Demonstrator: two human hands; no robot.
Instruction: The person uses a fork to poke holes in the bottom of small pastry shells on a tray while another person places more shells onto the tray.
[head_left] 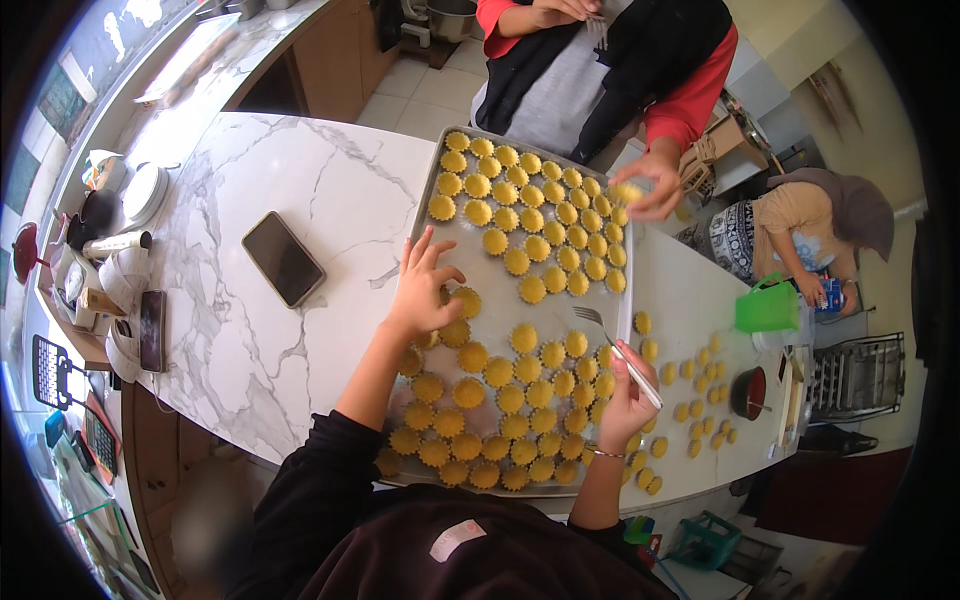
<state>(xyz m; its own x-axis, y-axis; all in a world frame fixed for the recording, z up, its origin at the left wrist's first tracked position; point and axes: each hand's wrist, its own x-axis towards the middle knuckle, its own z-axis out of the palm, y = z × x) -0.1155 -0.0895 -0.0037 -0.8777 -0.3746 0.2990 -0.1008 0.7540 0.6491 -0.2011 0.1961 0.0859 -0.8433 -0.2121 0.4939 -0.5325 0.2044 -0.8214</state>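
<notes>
A large metal baking tray (473, 260) on the marble counter bears rows of yellow fluted pastry shells (525, 338). My left hand (428, 290) is over the tray's left side with its fingers apart, the forefinger and thumb curled beside a shell (466, 302). My right hand (625, 405) grips a metal fork (640, 380) near the tray's right edge, tines pointing up and left above the bare middle of the tray. Across the counter, another person's hand (660, 180) pinches a shell at the tray's far right corner, while their other hand (560, 10) holds a fork.
A phone (283, 258) lies left of the tray on the marble counter (330, 180). Bowls, stacked plates (146, 193) and another phone line the left edge. At right are loose pastry pieces (695, 407), a green pitcher (765, 305), a dark pot (749, 393) and a second person (810, 230).
</notes>
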